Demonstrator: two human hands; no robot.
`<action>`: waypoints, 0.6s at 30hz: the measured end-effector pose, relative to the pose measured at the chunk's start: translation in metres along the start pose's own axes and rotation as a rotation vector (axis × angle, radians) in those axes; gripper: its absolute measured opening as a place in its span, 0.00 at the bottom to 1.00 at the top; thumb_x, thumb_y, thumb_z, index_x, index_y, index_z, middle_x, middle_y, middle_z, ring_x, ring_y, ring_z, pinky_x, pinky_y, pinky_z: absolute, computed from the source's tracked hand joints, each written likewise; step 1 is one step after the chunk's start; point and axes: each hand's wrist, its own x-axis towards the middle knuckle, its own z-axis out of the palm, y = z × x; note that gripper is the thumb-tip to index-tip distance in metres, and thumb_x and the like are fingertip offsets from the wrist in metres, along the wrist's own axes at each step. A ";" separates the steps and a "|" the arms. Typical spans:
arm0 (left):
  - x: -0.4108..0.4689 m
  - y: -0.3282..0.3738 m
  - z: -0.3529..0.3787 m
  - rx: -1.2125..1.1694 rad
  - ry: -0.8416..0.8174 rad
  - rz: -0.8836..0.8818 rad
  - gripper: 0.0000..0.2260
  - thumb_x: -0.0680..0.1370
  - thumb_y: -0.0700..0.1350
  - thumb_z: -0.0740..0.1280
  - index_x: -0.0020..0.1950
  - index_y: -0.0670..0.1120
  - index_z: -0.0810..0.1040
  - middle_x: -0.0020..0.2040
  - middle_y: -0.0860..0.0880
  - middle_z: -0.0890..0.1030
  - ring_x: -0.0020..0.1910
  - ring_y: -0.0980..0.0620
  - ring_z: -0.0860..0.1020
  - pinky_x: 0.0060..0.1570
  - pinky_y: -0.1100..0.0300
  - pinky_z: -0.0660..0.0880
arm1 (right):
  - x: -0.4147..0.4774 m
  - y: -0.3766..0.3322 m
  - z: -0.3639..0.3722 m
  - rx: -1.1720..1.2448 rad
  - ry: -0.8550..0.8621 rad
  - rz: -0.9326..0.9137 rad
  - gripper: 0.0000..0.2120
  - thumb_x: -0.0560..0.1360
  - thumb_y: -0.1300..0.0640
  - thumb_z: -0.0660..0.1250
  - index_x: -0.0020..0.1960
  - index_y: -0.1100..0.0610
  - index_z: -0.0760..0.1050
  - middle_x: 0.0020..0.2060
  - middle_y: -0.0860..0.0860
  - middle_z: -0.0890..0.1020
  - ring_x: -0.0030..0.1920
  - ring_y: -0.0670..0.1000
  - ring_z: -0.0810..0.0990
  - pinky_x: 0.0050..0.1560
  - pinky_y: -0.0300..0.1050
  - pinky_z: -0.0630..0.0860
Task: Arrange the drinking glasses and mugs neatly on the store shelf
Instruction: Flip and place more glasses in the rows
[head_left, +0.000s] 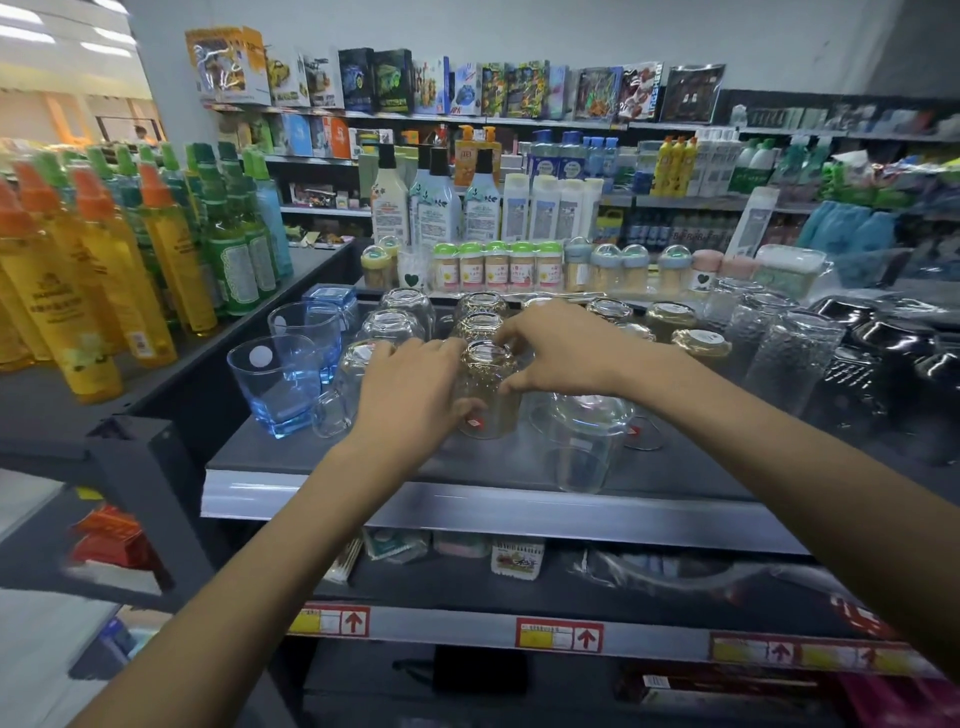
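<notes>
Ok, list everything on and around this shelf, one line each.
front amber glass: one, amber, upside down, mid-shelf between both hands
other amber glasses: several, amber, behind and right of it
blue glasses: two, blue, upright, left end
clear glasses: several, clear, left of the amber row
large clear glass: one, clear, near front edge
textured glasses: several, clear, right side
black cups: several, black, far right
green-lidded jars: five, beige, back ledge
spray bottles: many, yellow and green, left shelf
shelf: one, dark grey, under the glasses
left hand: grips the front amber glass's side
right hand: pinches its top

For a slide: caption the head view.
The left hand and right hand hold an amber glass on the shelf.
</notes>
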 end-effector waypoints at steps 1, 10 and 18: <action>0.000 0.000 0.000 -0.012 -0.007 0.001 0.27 0.76 0.64 0.71 0.69 0.51 0.73 0.64 0.52 0.82 0.64 0.46 0.77 0.59 0.48 0.67 | -0.001 0.000 0.001 0.004 0.017 0.004 0.30 0.71 0.41 0.77 0.68 0.54 0.78 0.57 0.51 0.84 0.58 0.55 0.81 0.58 0.53 0.79; -0.006 0.000 -0.005 0.008 0.004 -0.005 0.28 0.77 0.62 0.70 0.73 0.52 0.70 0.66 0.51 0.81 0.66 0.45 0.75 0.63 0.48 0.67 | -0.007 0.003 0.003 0.063 0.069 0.037 0.35 0.67 0.39 0.80 0.69 0.51 0.77 0.57 0.49 0.85 0.58 0.52 0.82 0.59 0.52 0.79; -0.004 0.003 -0.004 0.028 -0.003 0.030 0.35 0.74 0.70 0.67 0.75 0.51 0.69 0.68 0.50 0.78 0.69 0.45 0.73 0.65 0.49 0.65 | -0.003 -0.001 -0.003 0.041 0.010 0.033 0.38 0.67 0.41 0.81 0.72 0.53 0.75 0.61 0.51 0.83 0.61 0.54 0.81 0.62 0.50 0.77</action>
